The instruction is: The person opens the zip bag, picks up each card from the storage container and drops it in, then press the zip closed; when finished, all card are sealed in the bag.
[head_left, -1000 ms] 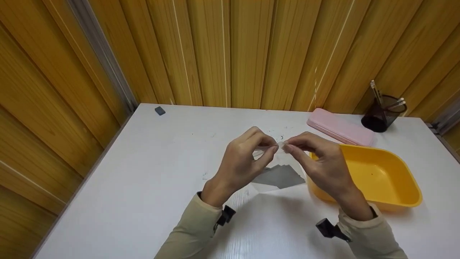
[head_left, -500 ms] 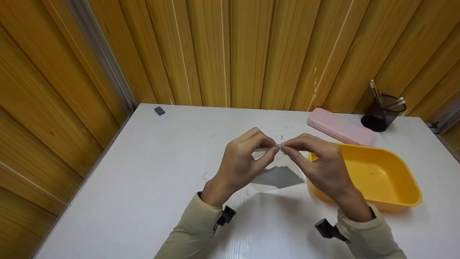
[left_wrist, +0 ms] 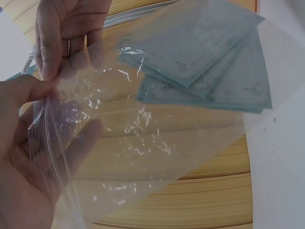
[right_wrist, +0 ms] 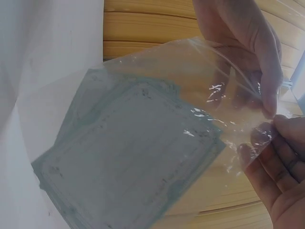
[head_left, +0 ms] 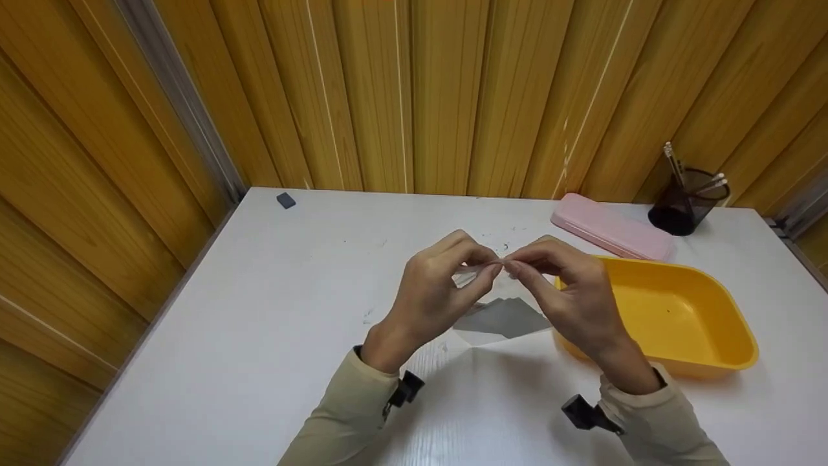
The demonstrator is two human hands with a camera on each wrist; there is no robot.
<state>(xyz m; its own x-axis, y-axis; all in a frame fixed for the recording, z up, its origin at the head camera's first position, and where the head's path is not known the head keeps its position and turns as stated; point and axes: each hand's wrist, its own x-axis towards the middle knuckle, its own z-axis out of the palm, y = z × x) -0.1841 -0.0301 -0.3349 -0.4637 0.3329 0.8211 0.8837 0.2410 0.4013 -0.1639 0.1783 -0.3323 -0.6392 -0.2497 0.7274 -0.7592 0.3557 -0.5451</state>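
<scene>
While both hands are raised above the white worktop (head_left: pixel 259 310), they pinch the top edge of a clear plastic bag (left_wrist: pixel 157 143) between thumb and fingers. The left hand (head_left: pixel 433 294) grasps the edge on its side; the right hand (head_left: pixel 569 298) grasps the adjoining section, fingertips of the two hands almost touching. The bag hangs between the hands – a stack of grey square sheets (right_wrist: pixel 128 162) lies inside its lower part. A yellow tray (head_left: pixel 705 304) sits just beside the right hand. Further back stand a pink case (head_left: pixel 611 226) and a dark pen holder (head_left: pixel 686 210) – a small grey eraser (head_left: pixel 285 200) lies at the far-left corner.
</scene>
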